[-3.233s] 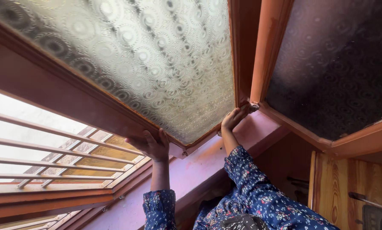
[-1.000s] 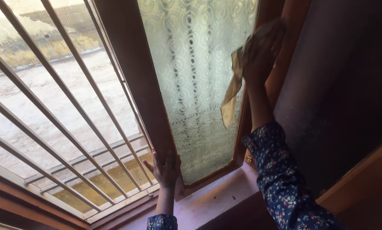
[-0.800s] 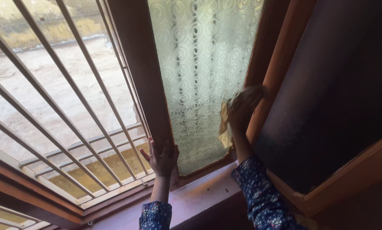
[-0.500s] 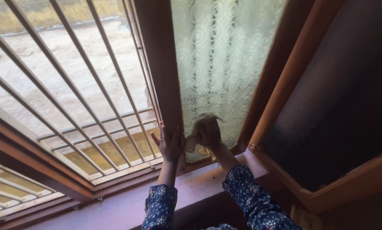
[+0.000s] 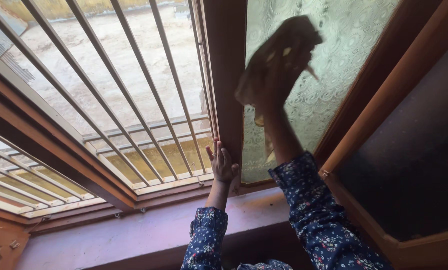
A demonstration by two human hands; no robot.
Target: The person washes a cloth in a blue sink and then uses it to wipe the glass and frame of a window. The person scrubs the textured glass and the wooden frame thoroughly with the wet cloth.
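My right hand [image 5: 276, 62] is raised against the patterned frosted glass pane [image 5: 334, 75] and grips a yellowish cloth [image 5: 265, 131], most of which is bunched under the palm, with an end hanging beside my wrist. The hand is blurred by motion. My left hand [image 5: 222, 162] rests with fingers spread on the lower part of the brown wooden window frame [image 5: 227, 75], just above the sill. Both arms wear dark blue flowered sleeves.
Slanted metal window bars [image 5: 134, 90] fill the opening on the left, with pale ground outside. A purple-pink sill [image 5: 149, 232] runs below. On the right a second wooden frame holds a dark mesh panel [image 5: 414, 150].
My right hand with the cloth went down the glass to the bottom beside my left hand, then swept back up to the upper part of the pane. The left hand stayed on the frame.
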